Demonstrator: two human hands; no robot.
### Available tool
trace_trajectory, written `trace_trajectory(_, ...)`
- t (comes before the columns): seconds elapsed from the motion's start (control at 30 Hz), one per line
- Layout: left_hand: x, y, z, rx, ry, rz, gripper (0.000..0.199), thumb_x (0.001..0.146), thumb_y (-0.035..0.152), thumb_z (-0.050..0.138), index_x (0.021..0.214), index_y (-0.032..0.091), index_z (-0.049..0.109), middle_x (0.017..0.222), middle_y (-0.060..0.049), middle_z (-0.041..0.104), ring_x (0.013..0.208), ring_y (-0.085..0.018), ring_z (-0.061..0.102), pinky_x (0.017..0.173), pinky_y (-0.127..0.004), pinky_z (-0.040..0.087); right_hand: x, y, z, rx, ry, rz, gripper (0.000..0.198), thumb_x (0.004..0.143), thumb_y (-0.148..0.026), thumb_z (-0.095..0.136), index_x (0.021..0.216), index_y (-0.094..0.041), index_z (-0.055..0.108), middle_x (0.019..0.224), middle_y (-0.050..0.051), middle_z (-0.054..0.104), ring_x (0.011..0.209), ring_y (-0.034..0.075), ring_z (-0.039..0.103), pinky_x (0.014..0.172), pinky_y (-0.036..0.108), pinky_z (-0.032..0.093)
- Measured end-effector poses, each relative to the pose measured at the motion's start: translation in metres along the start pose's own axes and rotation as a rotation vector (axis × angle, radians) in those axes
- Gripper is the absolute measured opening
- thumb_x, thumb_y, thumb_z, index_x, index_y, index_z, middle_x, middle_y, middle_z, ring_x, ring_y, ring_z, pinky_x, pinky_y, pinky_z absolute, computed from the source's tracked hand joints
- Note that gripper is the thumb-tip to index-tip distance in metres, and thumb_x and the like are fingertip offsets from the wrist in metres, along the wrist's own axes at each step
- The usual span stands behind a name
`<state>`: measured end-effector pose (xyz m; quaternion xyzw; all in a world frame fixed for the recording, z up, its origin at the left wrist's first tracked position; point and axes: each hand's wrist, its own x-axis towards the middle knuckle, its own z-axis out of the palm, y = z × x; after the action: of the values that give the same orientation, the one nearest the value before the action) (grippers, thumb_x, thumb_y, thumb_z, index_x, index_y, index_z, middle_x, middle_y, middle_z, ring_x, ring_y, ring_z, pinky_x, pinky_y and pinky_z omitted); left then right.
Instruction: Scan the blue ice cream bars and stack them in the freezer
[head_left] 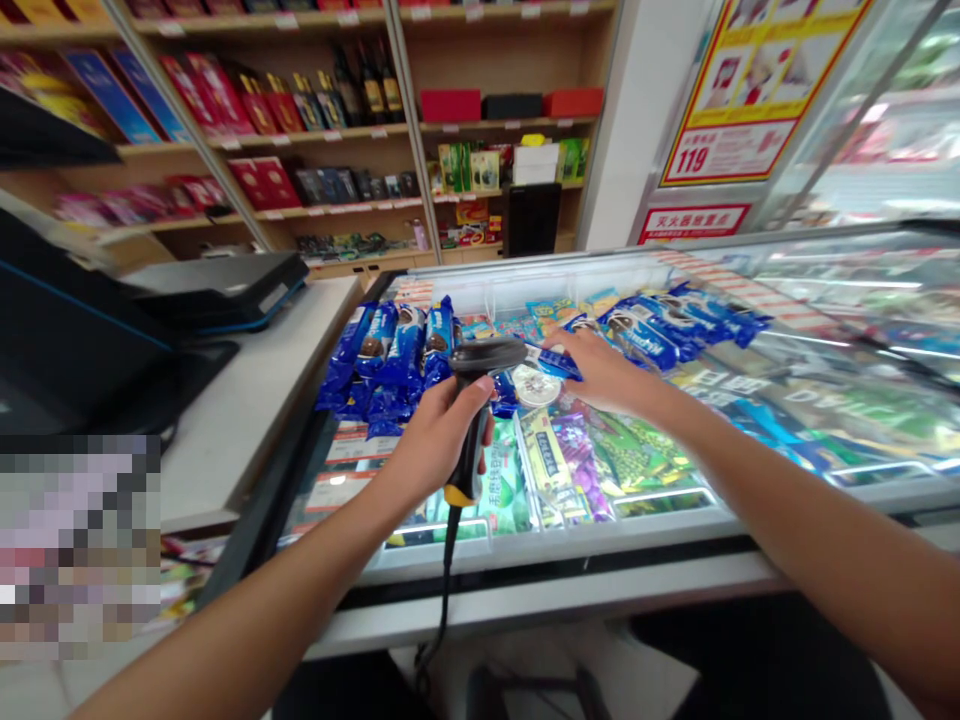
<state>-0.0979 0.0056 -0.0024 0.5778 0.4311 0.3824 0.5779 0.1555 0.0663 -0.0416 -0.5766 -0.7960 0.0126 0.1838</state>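
My left hand is closed around the handle of a black barcode scanner with a yellow butt, its cable hanging down. The scanner head points right, close to a blue snack packet gripped by my right hand. Part of that packet is hidden behind the fingers and the scanner. To the left, several blue packets with cookie pictures lie bunched on the glass-topped freezer. More blue packets are laid in a row beyond my right hand.
Bagged frozen goods show through the freezer glass. At left are a pale counter, a black scale-like device and a dark monitor. Shelves with boxes and bottles stand behind, beside a white pillar.
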Motion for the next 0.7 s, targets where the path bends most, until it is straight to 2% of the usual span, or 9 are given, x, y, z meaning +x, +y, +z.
trace_trajectory(0.3,-0.006,0.003,0.004,0.073,-0.03,-0.039,0.038,0.087,0.057,0.06,0.083,0.02,0.05,0.056,0.004,0.057,0.035,-0.012,0.053,0.034,-0.021,0.04,-0.002,-0.008,-0.005,-0.106,-0.013,0.015,0.065,0.078,-0.002,0.06,0.139,-0.025,0.055,0.118,0.014,0.058,0.114,0.035,0.06,0.091,0.044,0.049)
trace_trajectory(0.43,-0.007,0.004,0.005,0.036,-0.008,-0.02,0.037,0.086,0.056,0.06,0.086,0.02,0.051,0.056,0.005,0.057,0.035,-0.013,0.053,0.034,-0.022,0.042,-0.002,-0.007,-0.01,-0.181,-0.031,0.044,0.06,0.082,-0.011,0.063,0.14,-0.024,0.053,0.121,0.015,0.06,0.116,0.036,0.059,0.092,0.047,0.048)
trace_trajectory(0.57,-0.006,0.005,0.004,-0.03,0.075,0.047,0.036,0.086,0.055,0.058,0.089,0.02,0.054,0.057,0.005,0.057,0.035,-0.012,0.052,0.034,-0.022,0.042,0.0,0.006,-0.012,-0.306,-0.007,0.174,0.044,0.089,-0.029,0.063,0.13,-0.014,0.055,0.12,0.022,0.06,0.116,0.04,0.058,0.09,0.049,0.048)
trace_trajectory(0.7,-0.006,0.005,0.003,-0.055,0.13,0.081,0.038,0.086,0.057,0.058,0.089,0.02,0.055,0.057,0.004,0.058,0.035,-0.012,0.053,0.032,-0.022,0.041,0.003,0.028,-0.01,-0.337,0.117,0.295,0.043,0.087,-0.026,0.065,0.125,-0.008,0.053,0.121,0.027,0.056,0.113,0.041,0.059,0.088,0.049,0.048)
